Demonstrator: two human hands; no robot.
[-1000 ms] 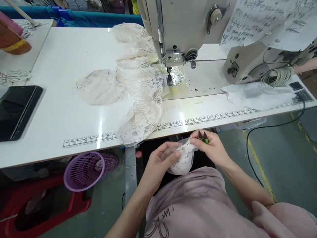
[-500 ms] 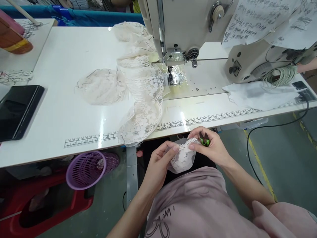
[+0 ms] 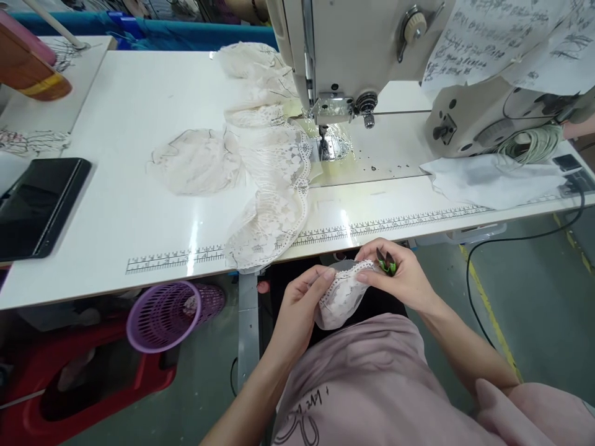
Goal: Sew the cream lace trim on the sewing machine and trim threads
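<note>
A person in a pink top (image 3: 353, 378) works a small piece of white lace (image 3: 344, 300) between both hands at the lower centre of the frame, just below the front edge of a white sewing table (image 3: 116, 204); the left hand (image 3: 297, 303) pinches the lace at its left end, thumb over fingers, while the right hand (image 3: 397, 275) grips its upper right end between thumb and fingertips; tucked in that same right hand is a pair of green snips (image 3: 387, 263), dark blades pointing up and away from the lace; the hands are near each other but apart, the scalloped edge of the piece running between them and its rounded body hanging below; above, at upper centre, stands a pale sewing machine (image 3: 353, 56), with a gathered spread of cream lace fabric (image 3: 269, 167) lying left of its presser foot (image 3: 322, 145) and reaching over the printed ruler (image 3: 395, 221) along the table's front; a black device (image 3: 46, 207) rests at the left edge of the picture; a white cloth (image 3: 493, 179) and a coil of pale green cord (image 3: 530, 145) lie at right, beneath handwritten sheets (image 3: 478, 40) at upper right; a purple basket (image 3: 162, 316) and a red plastic object (image 3: 153, 381) occupy the lower left.
</note>
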